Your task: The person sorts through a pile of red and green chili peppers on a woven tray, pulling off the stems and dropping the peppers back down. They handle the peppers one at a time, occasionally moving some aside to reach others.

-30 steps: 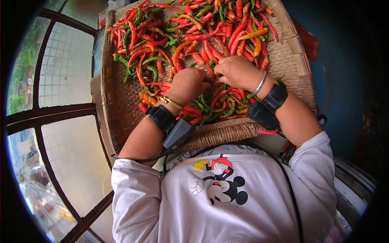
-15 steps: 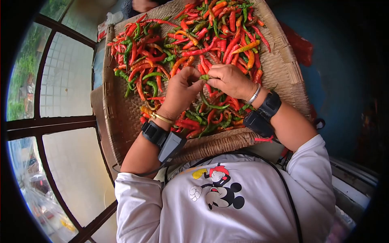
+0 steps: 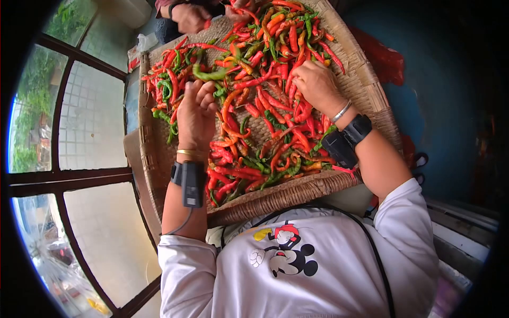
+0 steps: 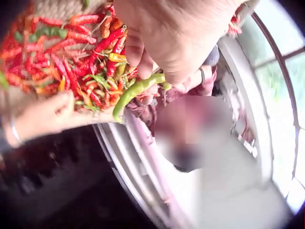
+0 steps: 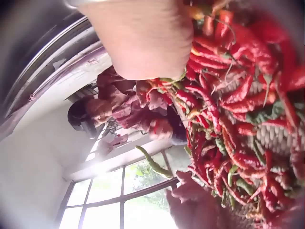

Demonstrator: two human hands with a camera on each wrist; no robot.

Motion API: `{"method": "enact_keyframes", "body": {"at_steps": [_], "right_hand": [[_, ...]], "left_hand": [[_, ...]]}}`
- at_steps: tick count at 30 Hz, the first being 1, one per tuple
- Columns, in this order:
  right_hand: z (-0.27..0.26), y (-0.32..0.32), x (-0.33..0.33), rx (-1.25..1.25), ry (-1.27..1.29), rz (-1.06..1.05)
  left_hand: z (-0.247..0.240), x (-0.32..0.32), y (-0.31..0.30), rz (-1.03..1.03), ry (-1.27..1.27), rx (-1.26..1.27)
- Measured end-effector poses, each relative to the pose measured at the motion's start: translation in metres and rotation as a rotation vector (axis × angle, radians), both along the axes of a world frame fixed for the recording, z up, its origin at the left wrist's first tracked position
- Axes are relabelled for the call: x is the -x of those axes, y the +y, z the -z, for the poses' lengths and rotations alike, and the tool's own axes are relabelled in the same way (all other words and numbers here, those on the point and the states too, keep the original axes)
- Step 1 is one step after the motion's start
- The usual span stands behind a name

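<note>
My left hand [image 3: 195, 114] is raised over the left part of a woven basket tray [image 3: 379, 95], its fingers loosely bent. A green chili pepper [image 3: 209, 73], blurred in the head view, is just beyond those fingertips. The left wrist view shows the same chili [image 4: 136, 93] close under the fingers, and in the right wrist view the chili [image 5: 155, 162] appears beside them. Bent down among the red chilies [image 3: 286, 100] is my right hand [image 3: 321, 87]; its fingertips are hidden, and I cannot tell whether they grip one.
Across the tray another person's hands [image 3: 191, 18] are at the far edge, near red chilies. A window [image 3: 90, 116] stands along the left side. Red and green chilies [image 3: 254, 169] lie heaped along the near rim. A red bag [image 3: 379, 55] is beyond the right edge.
Both hands were together at a green chili; they have parted. The left hand swung left and turned over, the green chili now past its fingertips. The right hand moved farther out over the chilies.
</note>
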State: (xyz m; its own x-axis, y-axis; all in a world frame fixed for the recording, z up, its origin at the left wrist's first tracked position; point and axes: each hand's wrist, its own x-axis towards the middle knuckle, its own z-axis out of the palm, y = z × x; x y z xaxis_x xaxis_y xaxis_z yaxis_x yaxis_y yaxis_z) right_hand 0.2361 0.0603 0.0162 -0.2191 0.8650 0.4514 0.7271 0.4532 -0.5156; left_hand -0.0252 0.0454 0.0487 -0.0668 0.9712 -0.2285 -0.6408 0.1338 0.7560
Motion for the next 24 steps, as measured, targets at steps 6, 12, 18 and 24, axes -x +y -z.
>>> {"method": "enact_keyframes", "body": {"at_steps": [6,12,18,24], "right_hand": [[-0.002,-0.006,0.003,-0.094,-0.527,0.126],[0.002,-0.004,0.002,-0.113,-0.595,0.14],[-0.038,-0.021,0.02,-0.034,-0.083,-0.018],[-0.016,-0.04,0.055,0.721,0.739,-0.297]], "left_hand": [[0.033,-0.015,-0.017,0.302,0.274,0.177],[0.028,-0.045,-0.047,0.696,0.543,0.062],[0.048,-0.047,-0.051,0.653,0.77,-0.184],[0.034,-0.058,-0.054,0.608,0.614,-0.193]]}}
